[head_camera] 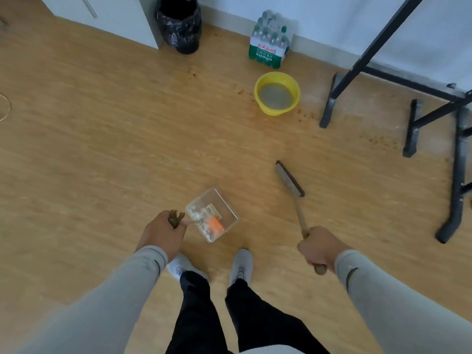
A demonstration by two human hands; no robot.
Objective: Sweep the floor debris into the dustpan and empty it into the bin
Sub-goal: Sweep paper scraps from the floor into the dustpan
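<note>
Ahead, basin (277, 93) flanks bin (179, 24).

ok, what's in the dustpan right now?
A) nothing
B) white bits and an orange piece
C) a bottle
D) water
B: the clear dustpan held by the left hand shows white scraps and an orange piece inside; the water sits in the yellow basin, not the pan.

Matt wood-grain floor (102, 139) underfoot; on it, beside the glossy yellow plastic basin (277, 93): crinkled shiny black liner in the bin (180, 24), film-wrapped plastic bottles (270, 39), matt black metal frame legs (413, 129); nearer, clear plastic dustpan (213, 214), wooden-handled broom (293, 190).
</note>
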